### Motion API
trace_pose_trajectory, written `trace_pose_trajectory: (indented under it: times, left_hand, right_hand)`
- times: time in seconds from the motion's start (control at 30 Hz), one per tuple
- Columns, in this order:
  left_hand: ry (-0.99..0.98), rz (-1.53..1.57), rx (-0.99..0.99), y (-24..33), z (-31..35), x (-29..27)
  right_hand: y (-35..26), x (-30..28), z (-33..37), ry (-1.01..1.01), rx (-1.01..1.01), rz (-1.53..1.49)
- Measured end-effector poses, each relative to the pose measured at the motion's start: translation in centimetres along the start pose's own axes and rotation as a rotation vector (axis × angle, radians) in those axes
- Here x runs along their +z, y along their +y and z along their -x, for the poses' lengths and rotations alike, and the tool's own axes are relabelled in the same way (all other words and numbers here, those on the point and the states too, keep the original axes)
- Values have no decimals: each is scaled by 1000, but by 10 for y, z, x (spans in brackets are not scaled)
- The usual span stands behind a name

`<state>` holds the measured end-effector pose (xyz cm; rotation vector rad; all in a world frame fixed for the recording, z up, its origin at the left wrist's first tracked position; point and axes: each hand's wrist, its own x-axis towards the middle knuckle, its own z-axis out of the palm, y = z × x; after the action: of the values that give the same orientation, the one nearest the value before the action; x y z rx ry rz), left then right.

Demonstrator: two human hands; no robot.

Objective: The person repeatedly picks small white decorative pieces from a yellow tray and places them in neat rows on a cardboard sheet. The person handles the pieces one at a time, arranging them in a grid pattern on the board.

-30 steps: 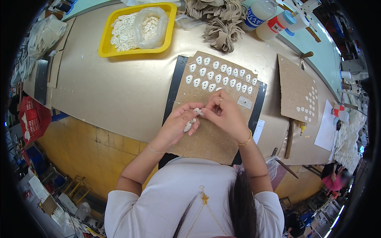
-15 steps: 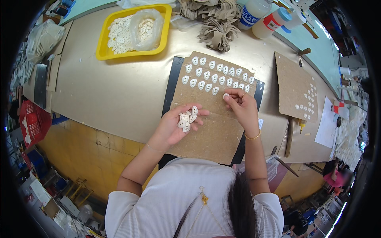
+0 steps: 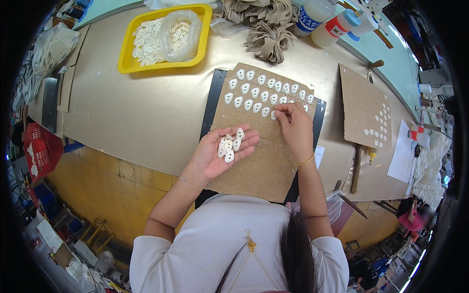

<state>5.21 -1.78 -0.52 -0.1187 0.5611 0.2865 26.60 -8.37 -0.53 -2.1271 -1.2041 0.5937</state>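
Brown cardboard [image 3: 244,171] lies before me with rows of small white two-holed teardrop pieces [image 3: 264,96] on its far half. My left hand [image 3: 215,154] is palm up over the board's near left part, fingers stretched, cradling a small heap of the same white pieces [image 3: 228,146]. With thumb and fingertips, my right hand [image 3: 296,128] pinches one white piece [image 3: 274,115] down at the board, beside the last piece of the nearest row. Its fingers cover part of that row's right end.
A yellow tray [image 3: 124,61] of loose white pieces and a plastic bag stands at the far left. Grey-brown strips [image 3: 271,41] and bottles [image 3: 337,27] are at the back. A second cardboard [image 3: 359,97] with white pieces, a wooden stick [image 3: 356,168] and paper lie to the right.
My right hand has moved slightly left and away from me, bringing its white piece to the end of the nearest row. The fingers of my left hand have opened flatter under the heap.
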Motion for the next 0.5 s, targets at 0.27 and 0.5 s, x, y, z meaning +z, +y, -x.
trace_pose_trajectory:
  times: [0.27,0.5]
  left_hand:
    - [13,-78,-27,-3,-1,8]
    - [90,-91,-8,-9,0,-1]
  right_hand:
    - [-33,-6,14,-194,-176,-131]
    - [-37,-4,23,-384,-431,-80]
